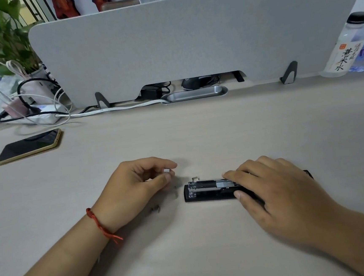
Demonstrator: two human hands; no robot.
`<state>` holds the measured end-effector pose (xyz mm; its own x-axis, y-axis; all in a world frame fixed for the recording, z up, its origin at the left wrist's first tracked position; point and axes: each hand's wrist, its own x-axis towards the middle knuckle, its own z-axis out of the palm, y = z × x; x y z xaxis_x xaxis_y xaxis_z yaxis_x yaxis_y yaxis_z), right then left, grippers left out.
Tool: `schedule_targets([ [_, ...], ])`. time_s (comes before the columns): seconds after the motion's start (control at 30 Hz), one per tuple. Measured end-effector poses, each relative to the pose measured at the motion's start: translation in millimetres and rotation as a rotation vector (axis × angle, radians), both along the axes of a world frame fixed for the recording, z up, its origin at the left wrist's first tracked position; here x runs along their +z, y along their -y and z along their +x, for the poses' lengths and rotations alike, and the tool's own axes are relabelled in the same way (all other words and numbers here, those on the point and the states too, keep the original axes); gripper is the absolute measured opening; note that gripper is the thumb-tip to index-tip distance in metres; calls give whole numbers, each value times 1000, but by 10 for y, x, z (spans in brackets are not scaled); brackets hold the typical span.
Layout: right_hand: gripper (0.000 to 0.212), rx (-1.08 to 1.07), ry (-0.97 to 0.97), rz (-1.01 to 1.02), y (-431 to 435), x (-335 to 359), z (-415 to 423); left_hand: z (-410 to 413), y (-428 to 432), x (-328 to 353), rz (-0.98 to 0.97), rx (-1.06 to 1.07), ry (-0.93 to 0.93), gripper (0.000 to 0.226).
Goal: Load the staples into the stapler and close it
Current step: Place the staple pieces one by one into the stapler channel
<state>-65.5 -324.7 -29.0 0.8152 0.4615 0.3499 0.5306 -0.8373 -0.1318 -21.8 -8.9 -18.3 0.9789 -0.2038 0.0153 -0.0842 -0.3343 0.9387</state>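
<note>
Loading step: left hand [137, 185] pinches a short staple strip [168, 171] beside the open stapler [203, 190], which the right hand [273, 187] clasps on the surface [198, 136]; next move probably needs the strip seated squarely inside.

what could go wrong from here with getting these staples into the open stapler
1. The left hand pinches only a tiny staple piece at its fingertips. So slight a grip could drop or tilt it before it reaches the stapler.
2. Loose staples lie scattered on the desk and may get missed or brushed away.
3. The right hand holds the stapler with fingertips by the exposed channel, so closing it might pinch them.
</note>
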Motion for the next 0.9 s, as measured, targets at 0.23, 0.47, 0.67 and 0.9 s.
schedule_targets([
  [0.23,33,1,-2,2,7,-2,3,-26,98,69,-186,102,-87,24],
  [0.47,34,4,5,7,1,4,5,-110,141,50,-125,-26,25,21],
  [0.67,35,-3,2,5,-4,6,-2,-167,228,32,-38,-127,39,21],
  [0.9,35,3,20,6,-5,2,1,-195,284,56,64,-120,94,15],
])
